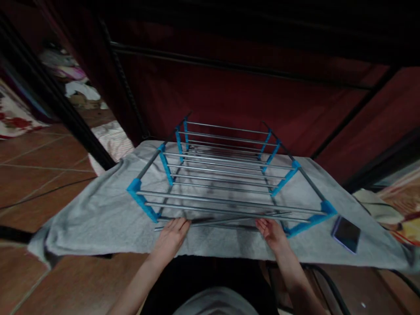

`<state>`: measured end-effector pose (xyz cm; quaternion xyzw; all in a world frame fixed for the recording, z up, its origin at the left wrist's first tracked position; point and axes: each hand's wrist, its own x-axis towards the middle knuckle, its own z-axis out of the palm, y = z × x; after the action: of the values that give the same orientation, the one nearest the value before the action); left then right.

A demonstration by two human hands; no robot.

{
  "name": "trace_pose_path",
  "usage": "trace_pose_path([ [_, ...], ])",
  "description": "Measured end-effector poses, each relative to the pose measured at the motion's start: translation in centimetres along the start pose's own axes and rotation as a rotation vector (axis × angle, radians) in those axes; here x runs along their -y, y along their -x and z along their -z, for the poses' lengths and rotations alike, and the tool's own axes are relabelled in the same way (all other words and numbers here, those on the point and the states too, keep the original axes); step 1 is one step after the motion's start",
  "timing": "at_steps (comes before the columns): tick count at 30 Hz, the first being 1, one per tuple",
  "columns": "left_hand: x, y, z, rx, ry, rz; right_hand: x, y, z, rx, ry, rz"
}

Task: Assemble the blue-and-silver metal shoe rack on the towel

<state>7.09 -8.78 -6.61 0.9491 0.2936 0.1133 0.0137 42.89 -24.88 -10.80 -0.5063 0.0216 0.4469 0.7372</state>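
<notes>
- We note dark red panels (229, 96) behind the bench (95, 214), which is draped in grey cloth (75, 229); tiled floor (42, 175) shows at left.
- We find a rack (216, 200) of grey tubes standing across the middle of the bench, its blue connectors (142, 203) at both the left and right sides.
- We observe a thin grey rod (226, 221) lying slantwise along the rack's near side, its left end the nearer.
- We record the left hand (173, 232) at the near left, fingers closed over the rod close to its left end.
- We see the right hand (271, 232) at the near right, fingertips by the rod; we cannot tell whether it grips.
- We list a phone (347, 234) on the cloth, right of the rack.
</notes>
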Motion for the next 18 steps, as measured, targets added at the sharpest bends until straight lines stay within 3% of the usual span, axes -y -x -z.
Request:
trace_pose_path([
  [6,-1.1,-3.4,-0.5,-0.019,-0.001,0.059,0.2,-3.0,1.4,-0.001,-0.020,-0.061],
  [18,2.1,-5.5,-3.8,0.061,0.052,0.234,0.3,-5.3,0.3,0.059,0.113,-0.135],
])
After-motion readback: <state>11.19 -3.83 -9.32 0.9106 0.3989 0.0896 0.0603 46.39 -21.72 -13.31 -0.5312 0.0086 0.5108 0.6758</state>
